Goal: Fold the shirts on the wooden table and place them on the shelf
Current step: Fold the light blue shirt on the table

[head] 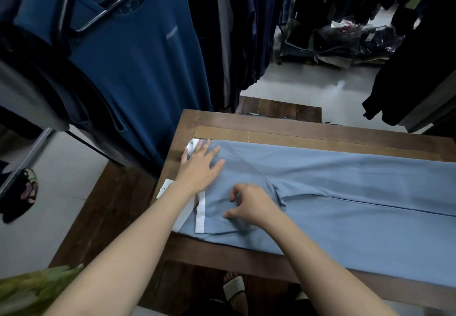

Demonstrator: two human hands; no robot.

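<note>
A light blue shirt [345, 192] lies flat along the wooden table [271, 120], its sides folded in so a seam runs down the middle. A white collar band [200, 213] and white tags show at its left end. My left hand [199, 167] lies flat with fingers spread on the shirt's upper left corner, pressing it down. My right hand [249, 204] sits just right of it near the neckline, fingers curled, thumb and fingertips pinching the blue fabric.
A dark blue T-shirt [138, 68] hangs from a rack close to the table's left corner. More dark clothes hang behind and to the right. Bagged garments [357, 39] sit on the floor at the back. A sandalled foot [234, 288] shows under the table's near edge.
</note>
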